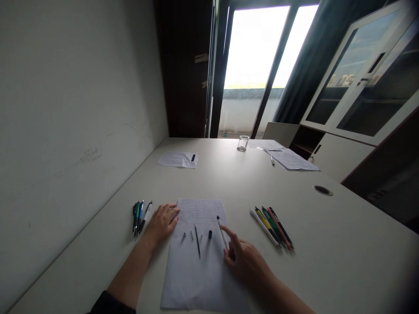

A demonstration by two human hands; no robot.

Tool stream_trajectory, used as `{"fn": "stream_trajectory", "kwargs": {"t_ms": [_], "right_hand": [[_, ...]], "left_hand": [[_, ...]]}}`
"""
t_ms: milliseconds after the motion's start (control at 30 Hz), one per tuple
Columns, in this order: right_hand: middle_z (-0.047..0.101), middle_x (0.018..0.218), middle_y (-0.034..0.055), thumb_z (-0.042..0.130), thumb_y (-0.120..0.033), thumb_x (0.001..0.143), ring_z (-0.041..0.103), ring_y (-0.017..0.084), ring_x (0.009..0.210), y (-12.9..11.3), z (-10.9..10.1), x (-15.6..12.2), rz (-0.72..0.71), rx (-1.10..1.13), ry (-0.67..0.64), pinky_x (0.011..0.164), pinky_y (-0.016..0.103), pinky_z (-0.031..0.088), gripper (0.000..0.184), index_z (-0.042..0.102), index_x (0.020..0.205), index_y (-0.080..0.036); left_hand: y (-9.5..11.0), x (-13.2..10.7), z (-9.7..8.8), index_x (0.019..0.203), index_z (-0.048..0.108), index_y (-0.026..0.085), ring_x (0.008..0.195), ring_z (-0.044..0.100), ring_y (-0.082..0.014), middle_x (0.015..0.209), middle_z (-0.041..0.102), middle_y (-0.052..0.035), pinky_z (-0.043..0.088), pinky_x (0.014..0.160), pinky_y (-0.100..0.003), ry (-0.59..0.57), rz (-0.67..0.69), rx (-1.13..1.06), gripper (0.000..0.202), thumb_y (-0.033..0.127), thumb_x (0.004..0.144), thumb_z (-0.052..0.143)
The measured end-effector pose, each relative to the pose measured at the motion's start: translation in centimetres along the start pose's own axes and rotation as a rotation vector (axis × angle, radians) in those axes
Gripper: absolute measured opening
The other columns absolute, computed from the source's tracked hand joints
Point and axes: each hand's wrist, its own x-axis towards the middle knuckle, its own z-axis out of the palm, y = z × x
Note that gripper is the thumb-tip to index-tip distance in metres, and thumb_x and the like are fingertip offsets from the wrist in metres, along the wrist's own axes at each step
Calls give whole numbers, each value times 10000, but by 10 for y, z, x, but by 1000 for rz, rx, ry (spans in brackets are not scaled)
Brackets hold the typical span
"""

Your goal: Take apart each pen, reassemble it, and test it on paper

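A written sheet of paper (201, 253) lies on the pale table (327, 244) in front of me. On it lie a thin dark refill (197, 240), a small black cap (210, 234), two small grey parts (183, 237) and a white pen barrel (222, 232). My left hand (163, 222) rests flat with fingers spread on the sheet's left edge. My right hand (244, 257) is on the sheet's right side, its forefinger touching the white pen barrel, other fingers loosely curled.
Several pens (140, 216) lie left of the sheet and several coloured pens (272, 226) to its right. Farther back are a folded paper (178, 159), a glass (242, 143), more papers with a pen (290, 158) and a cable hole (322, 190). A wall runs along the left.
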Motion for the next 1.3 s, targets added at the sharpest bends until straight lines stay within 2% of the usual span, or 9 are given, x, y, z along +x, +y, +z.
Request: {"fn": "stream_trajectory", "kwargs": {"t_ms": [233, 367, 533, 733, 867, 1033, 1167, 1300], "right_hand": [[560, 607, -59, 520, -164, 871, 540, 132, 516, 7, -1, -3, -127, 101, 303, 555, 235, 464, 456, 388, 1308, -166], [597, 675, -34, 566, -161, 900, 588, 125, 571, 3, -7, -3, -234, 162, 377, 591, 227, 497, 318, 445, 1191, -201], [615, 740, 6, 573, -142, 925, 593, 140, 629, -3, -13, -2, -320, 169, 361, 595, 238, 490, 177, 496, 1066, -215], [614, 762, 20, 569, -125, 931, 575, 151, 664, -5, -14, -1, -358, 183, 312, 601, 248, 471, 119, 514, 979, -219], [630, 796, 31, 574, -118, 933, 581, 163, 708, -7, -13, 1, -377, 196, 275, 628, 261, 474, 129, 519, 988, -220], [633, 789, 26, 578, -109, 931, 572, 168, 722, -14, -8, 10, -406, 218, 258, 644, 274, 477, 135, 524, 988, -219], [653, 838, 34, 602, -108, 917, 585, 173, 755, -17, -4, 22, -429, 282, 306, 671, 288, 491, 158, 537, 1007, -220], [653, 860, 42, 598, -138, 924, 590, 192, 789, -14, -5, 33, -386, 298, 402, 721, 335, 504, 196, 551, 1098, -217]], "left_hand": [[11, 2, -12, 1241, 592, 224, 1230, 473, -276, 1288, 583, -86, 424, 1046, -505, 43, 29, -16, 314, 232, 932, 535], [28, 5, -30, 1279, 551, 222, 1243, 465, -272, 1261, 591, -89, 416, 1055, -501, 139, 75, -75, 327, 237, 953, 519], [52, 4, -42, 1311, 522, 209, 1208, 498, -267, 1241, 601, -108, 444, 1029, -487, 185, 232, -182, 360, 261, 956, 547], [78, 0, -41, 1304, 552, 242, 1144, 542, -242, 1201, 645, -78, 510, 949, -439, 78, 386, -226, 353, 277, 954, 578], [85, 0, -39, 1242, 597, 257, 1046, 580, -223, 1110, 690, -42, 540, 870, -410, 44, 432, -217, 321, 290, 924, 629], [87, 2, -40, 1207, 617, 238, 934, 602, -211, 1011, 716, -37, 542, 810, -399, 33, 487, -217, 282, 268, 926, 627], [87, 2, -40, 1180, 618, 219, 856, 604, -189, 978, 715, -36, 543, 746, -358, 23, 482, -214, 230, 213, 953, 580], [81, 0, -34, 1126, 605, 188, 841, 601, -187, 968, 697, -49, 544, 721, -347, 37, 355, -208, 176, 167, 983, 504]]}}
